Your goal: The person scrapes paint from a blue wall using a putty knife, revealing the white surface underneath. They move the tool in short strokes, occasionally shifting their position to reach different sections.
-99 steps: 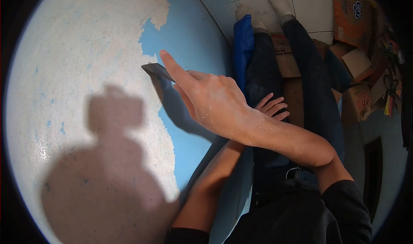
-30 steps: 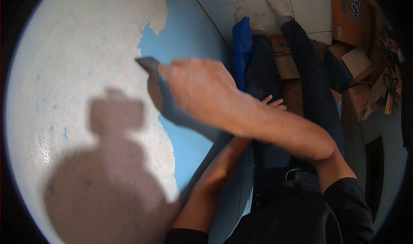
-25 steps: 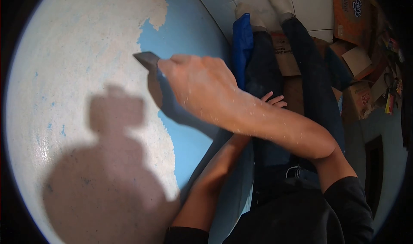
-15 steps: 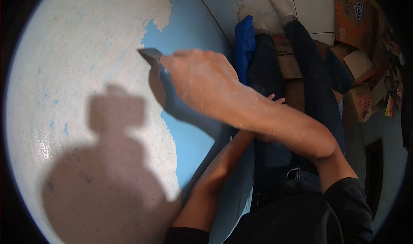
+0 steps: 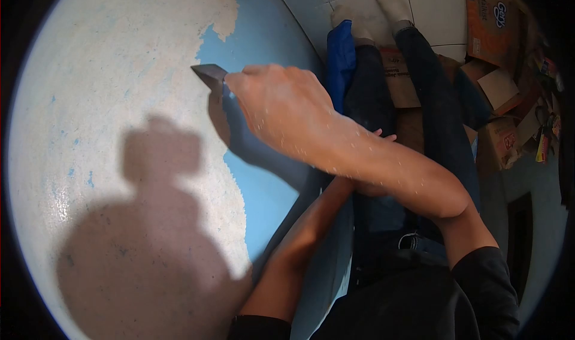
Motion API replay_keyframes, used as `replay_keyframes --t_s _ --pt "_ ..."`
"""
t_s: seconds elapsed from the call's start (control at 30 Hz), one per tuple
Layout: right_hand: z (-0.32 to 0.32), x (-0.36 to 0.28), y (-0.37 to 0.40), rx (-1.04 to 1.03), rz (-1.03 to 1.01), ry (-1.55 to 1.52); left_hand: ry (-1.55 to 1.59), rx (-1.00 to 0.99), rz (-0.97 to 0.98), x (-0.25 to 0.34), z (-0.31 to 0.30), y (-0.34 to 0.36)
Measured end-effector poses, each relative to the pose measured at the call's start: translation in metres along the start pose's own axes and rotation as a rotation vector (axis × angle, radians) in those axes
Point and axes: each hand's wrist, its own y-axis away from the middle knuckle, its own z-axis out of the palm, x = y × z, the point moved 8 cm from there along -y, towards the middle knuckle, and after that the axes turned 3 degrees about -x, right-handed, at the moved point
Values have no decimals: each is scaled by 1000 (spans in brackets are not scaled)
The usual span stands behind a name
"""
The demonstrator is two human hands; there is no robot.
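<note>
My right hand (image 5: 278, 109) is wrapped around a scraper (image 5: 209, 75), its handle hidden in my fist. The dark metal blade points left and lies at the wall (image 5: 120, 82), near the ragged border between light blue paint (image 5: 263, 46) and pale bared surface. Whether the blade edge touches the wall cannot be made out. White flecks dot my right hand and forearm. My left hand (image 5: 370, 189) is mostly covered by my right forearm, in front of my legs. Only its stretched fingertips and a bit of the palm show, with nothing seen in them.
Blue cloth (image 5: 341, 61) hangs beside my leg along the wall. Cardboard boxes (image 5: 492, 25) and smaller packages are piled at the right. A flattened brown carton (image 5: 400, 79) lies between my legs on the white tiled floor (image 5: 440, 16). My shadow falls across the wall.
My right hand and the scraper have shifted very slightly upward in the view. The paint border looks the same, and my left hand stays in about the same place.
</note>
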Motion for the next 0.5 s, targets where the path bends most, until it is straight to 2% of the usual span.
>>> replay_keyframes --t_s 0.13,0.23,0.27,0.33,0.47,0.5 --pt "-4 -19 18 -63 -1 7 -138 -71 -39 1 5 4" --pt "0 -5 6 -8 -3 59 -96 -43 -32 -2 5 0" --pt "1 -6 6 -35 -3 61 8 14 -2 -4 5 4" --pt "-3 -8 6 -80 -7 78 -45 -7 -25 -3 5 2" --pt "-5 -17 19 35 -17 40 -128 -22 -11 1 0 -1" --pt "0 -9 12 9 5 49 -124 -13 -15 1 1 0"
